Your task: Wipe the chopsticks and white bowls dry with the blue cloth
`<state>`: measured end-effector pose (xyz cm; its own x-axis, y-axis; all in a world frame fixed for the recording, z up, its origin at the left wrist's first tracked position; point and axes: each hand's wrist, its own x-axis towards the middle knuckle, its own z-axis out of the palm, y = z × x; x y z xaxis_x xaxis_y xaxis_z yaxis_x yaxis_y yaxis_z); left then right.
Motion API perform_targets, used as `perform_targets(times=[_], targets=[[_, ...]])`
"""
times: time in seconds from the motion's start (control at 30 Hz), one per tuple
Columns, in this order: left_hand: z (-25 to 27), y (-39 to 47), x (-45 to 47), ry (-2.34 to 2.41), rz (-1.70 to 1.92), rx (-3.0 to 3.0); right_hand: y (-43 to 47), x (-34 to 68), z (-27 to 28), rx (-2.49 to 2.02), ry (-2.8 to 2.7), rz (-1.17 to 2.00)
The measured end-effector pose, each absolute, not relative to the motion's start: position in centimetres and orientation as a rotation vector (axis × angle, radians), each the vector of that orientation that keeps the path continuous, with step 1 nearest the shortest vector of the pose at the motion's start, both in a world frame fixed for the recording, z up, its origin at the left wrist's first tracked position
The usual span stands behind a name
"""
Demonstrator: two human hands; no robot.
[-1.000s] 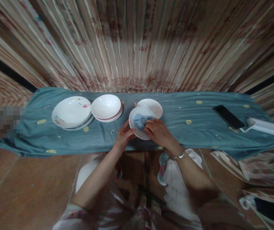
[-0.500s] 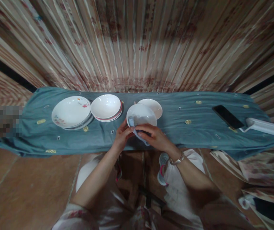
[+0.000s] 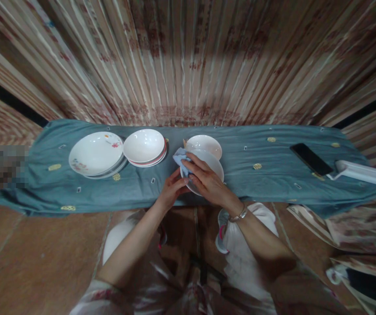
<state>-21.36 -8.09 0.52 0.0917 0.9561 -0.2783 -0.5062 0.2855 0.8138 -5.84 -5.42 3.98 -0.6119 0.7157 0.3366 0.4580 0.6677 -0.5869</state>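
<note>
Just below the frame's centre, our white bowl (image 3: 213, 163) lies right of our left hand (image 3: 172, 191), whose curled fingers grip its left rim. Our right hand (image 3: 209, 181), half-closed, reaches across it, pinching a pale blue cloth (image 3: 181, 158) there. The bowl looks round, plain, without long axis.

Curtain (image 3: 181, 57) behind bench (image 3: 237, 186). 2 stacks on bench's left: plate stack (image 3: 94, 153), bowl stack (image 3: 145, 145) just right of it. Near middle, rear bowl (image 3: 207, 143); before it, front bowl (image 3: 214, 168), left hand (image 3: 173, 188) at left side, right hand (image 3: 205, 178) over it, cloth (image 3: 180, 158) at left rim. Well right, phone (image 3: 310, 159); just beyond, rightmost, unidentified object (image 3: 363, 172).
</note>
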Motion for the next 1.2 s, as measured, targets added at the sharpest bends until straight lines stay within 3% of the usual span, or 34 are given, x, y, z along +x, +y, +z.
perform_targets(times=[0.27,0.43,0.73,1.03,1.2], targets=[[0.5,-8.1,-21.3,0.975,1.172,0.641,-4.1,-5.1,3.6,-1.349,-2.399,0.063],[0.7,-7.9,-21.6,0.998,1.217,0.63,-4.2,-4.6,4.0,-1.511,-2.412,-0.074],[0.7,-7.4,-22.4,1.041,1.334,0.623,-4.8,-3.9,3.9,-1.424,-2.428,-0.014],[0.4,-7.2,-22.6,1.02,1.373,0.642,-5.4,-4.3,3.3,-0.942,-2.447,0.488],[0.3,-7.0,-23.0,1.001,1.428,0.627,-5.8,-4.7,3.2,-0.836,-2.448,0.568]])
